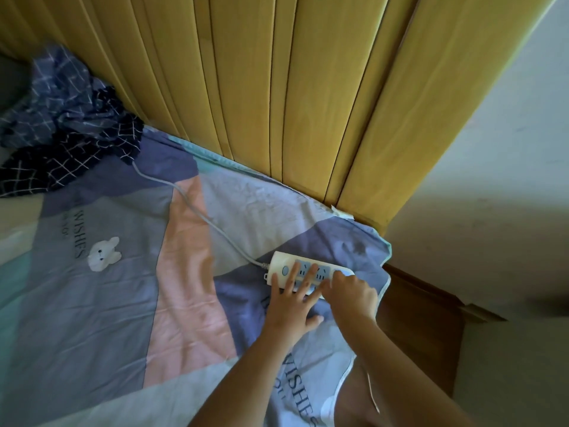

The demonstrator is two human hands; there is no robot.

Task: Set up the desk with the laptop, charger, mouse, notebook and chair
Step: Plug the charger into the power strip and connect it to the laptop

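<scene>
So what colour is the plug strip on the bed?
The plug strip is cream-white with a pale blue socket panel, shown in the head view.

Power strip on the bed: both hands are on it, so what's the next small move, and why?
Probably press the plug home with the right hand, which is closed at the far end of the power strip, while the left hand lies flat on it, fingers spread, steadying it. The plug itself is hidden, so this is a guess.

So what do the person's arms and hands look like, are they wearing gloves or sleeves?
No gloves and no sleeves in view: the left hand and the right hand are bare, and both forearms are uncovered right to the picture's lower edge. No watch, ring or bracelet shows.
</scene>
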